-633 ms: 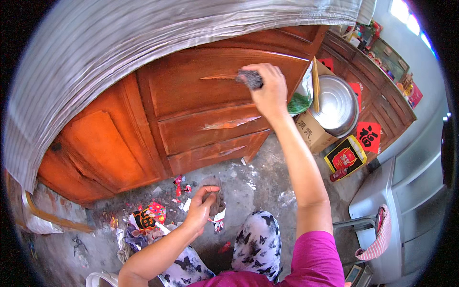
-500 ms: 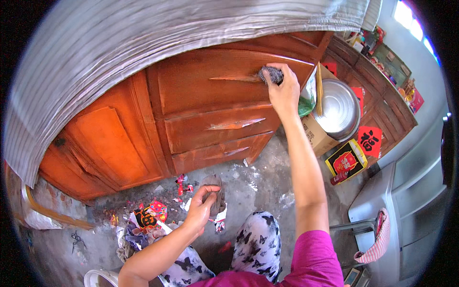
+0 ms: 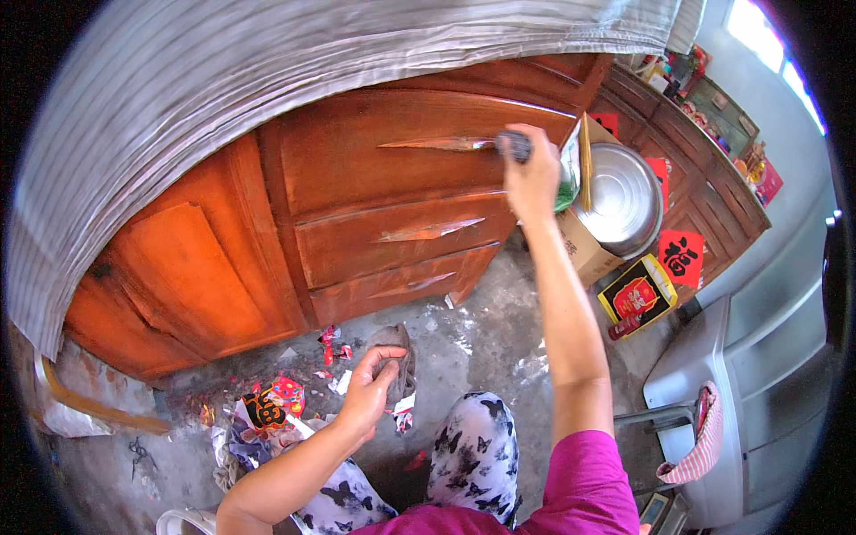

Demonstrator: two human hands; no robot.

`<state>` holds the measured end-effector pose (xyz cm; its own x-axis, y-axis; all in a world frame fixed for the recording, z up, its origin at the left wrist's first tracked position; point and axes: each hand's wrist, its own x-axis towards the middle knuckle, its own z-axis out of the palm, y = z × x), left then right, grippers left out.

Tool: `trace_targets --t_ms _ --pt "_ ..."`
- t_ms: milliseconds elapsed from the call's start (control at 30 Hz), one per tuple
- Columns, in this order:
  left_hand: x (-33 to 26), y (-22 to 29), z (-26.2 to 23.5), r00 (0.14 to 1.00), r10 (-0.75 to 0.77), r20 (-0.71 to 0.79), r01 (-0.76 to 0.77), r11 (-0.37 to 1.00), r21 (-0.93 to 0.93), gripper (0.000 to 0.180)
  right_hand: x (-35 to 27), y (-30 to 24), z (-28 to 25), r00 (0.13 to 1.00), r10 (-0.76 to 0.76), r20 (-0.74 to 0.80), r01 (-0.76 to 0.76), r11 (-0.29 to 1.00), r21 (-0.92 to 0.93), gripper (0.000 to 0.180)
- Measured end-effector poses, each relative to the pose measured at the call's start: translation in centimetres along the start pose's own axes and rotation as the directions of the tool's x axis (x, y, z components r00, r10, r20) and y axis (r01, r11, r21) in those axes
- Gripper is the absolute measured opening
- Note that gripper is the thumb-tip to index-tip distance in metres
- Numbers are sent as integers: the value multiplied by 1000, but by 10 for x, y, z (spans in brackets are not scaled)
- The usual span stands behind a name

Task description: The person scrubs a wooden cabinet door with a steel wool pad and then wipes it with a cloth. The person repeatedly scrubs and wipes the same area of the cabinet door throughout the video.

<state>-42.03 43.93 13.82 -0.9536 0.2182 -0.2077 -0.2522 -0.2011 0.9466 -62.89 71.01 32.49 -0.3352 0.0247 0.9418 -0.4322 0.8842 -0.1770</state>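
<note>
My right hand point(image 3: 533, 185) grips a dark grey steel-wool scrubber point(image 3: 514, 146) at the upper drawer front of the reddish-brown wooden cabinet point(image 3: 357, 183). The scrubber is by the right end of a long, pointed recess in the drawer; motion blurs the fingers somewhat. Low over the floor, in front of my knees, my left hand point(image 3: 364, 397) pinches a grey-brown rag point(image 3: 401, 364) that hangs beside the fingers. Two more drawers with worn, pointed recesses lie below the scrubbed one.
A striped cloth point(image 3: 267, 62) drapes over the cabinet top. Torn red paper scraps point(image 3: 328, 343) and a heap of rags point(image 3: 245, 446) litter the concrete floor. Right of the cabinet are a metal basin point(image 3: 620, 196) on a cardboard box point(image 3: 584, 250), a black-and-yellow box point(image 3: 637, 299) and a chair point(image 3: 700, 437).
My right hand has slid the scrubber a little to the right along the drawer front. My left hand keeps hold of the rag, and the view has shifted slightly.
</note>
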Motion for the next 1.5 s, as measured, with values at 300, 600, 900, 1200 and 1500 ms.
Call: trace_targets --t_ms 300,600,900,1200,1500 --pt "9 -9 -4 990 -131 50 135 986 -95 19 -14 -61 37 951 -292 104 284 955 81 40" --pt "0 2 -6 998 -64 13 65 998 -23 18 -22 -26 30 995 40 -88 -35 998 58 48" --pt "12 -10 0 994 -105 34 105 994 -3 18 -21 27 19 997 58 -59 -57 998 23 33" --pt "22 -17 2 991 -102 85 102 995 3 19 -19 -78 44 948 -313 62 299 939 170 33" --pt "12 -9 1 996 -79 34 80 997 -17 17 -12 17 15 994 -20 -110 21 1000 12 31"
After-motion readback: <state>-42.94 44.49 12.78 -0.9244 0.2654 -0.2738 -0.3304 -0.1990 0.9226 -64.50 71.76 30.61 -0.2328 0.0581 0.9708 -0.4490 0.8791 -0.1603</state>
